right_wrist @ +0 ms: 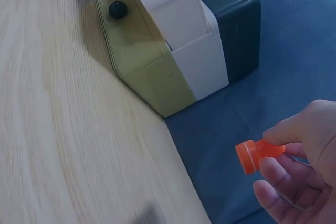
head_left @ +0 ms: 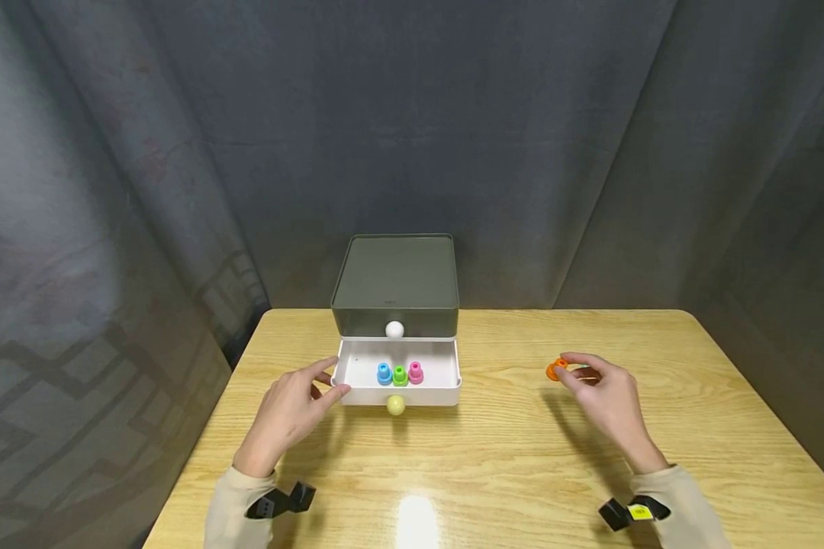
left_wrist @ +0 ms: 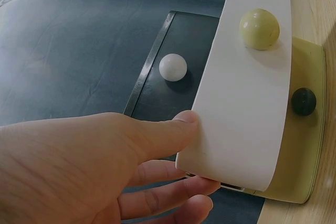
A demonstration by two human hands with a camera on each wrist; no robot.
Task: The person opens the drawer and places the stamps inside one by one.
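Note:
A white drawer (head_left: 367, 397) with a yellow-green ball knob (head_left: 396, 405) is pulled out of a small cabinet (head_left: 403, 271). In it stand three small stepped plastic pegs: a blue peg (head_left: 384, 374), a green peg (head_left: 400, 376) and a pink peg (head_left: 416, 372). My left hand (head_left: 288, 412) holds the drawer's left front corner, thumb at the front and fingers along the side. Off to the right, above the table, my right hand (head_left: 607, 396) pinches an orange peg (right_wrist: 251, 156) between thumb and fingers, its wide end showing in the right wrist view.
The cabinet's dark top drawer has a white knob (left_wrist: 172, 67). Below the white drawer is a yellow-green drawer (right_wrist: 139, 40) with a black knob (right_wrist: 118, 9). All stand at the back of a wooden table (head_left: 508, 457). Grey curtains (head_left: 508, 152) hang behind and at both sides.

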